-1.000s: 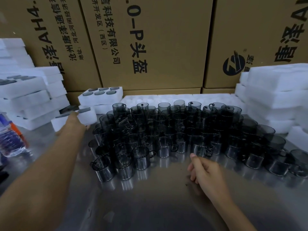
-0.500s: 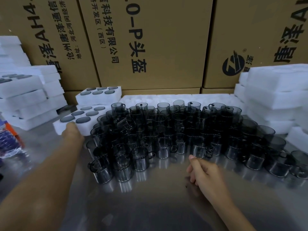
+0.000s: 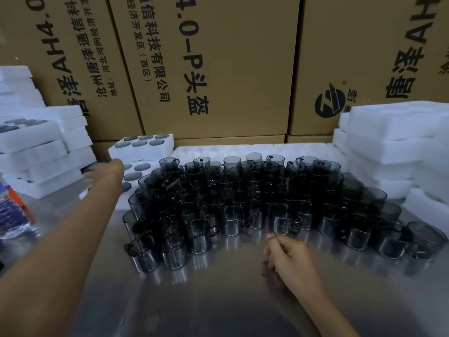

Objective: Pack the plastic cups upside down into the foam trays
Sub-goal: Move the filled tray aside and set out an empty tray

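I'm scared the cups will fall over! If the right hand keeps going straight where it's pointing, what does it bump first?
Probably the front-row cup: the right hand points toward it with bare table between.

Printed cardboard boxes (image 3: pixel 218 69) stand behind; a colourful packet (image 3: pixel 12 212) lies left.

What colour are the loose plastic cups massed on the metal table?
Translucent dark smoky grey, nearly black where the plastic cups crowd together; the head view, the only one, shows it.

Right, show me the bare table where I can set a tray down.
Bare steel table lies in front of the cups, between left arm and right hand. Behind the cups it is crowded: foam trays and cardboard boxes.
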